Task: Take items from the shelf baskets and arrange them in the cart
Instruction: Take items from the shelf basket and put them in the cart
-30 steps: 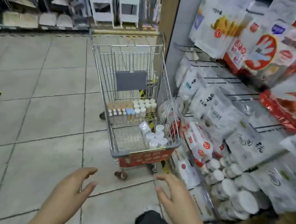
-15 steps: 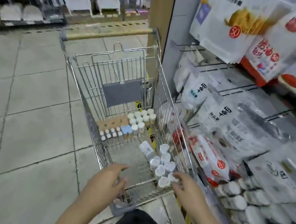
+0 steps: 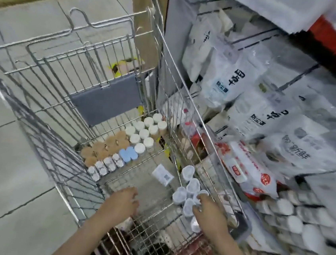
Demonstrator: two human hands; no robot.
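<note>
Hands are both down inside the cart (image 3: 177, 51) now. My right hand (image 3: 210, 213) sits on the cluster of clear cups (image 3: 189, 192) against the cart's right wall, fingers curled over the nearest ones; I read that as nudging them into a tidy pack. Whether it truly pinches one, I cannot tell. My left hand (image 3: 123, 201) hovers loose and empty over the bare wire floor near the front edge. White-capped bottles (image 3: 143, 134) already stand in rows at the far end, so the shelf baskets (image 3: 290, 219) wait at my right.
</note>
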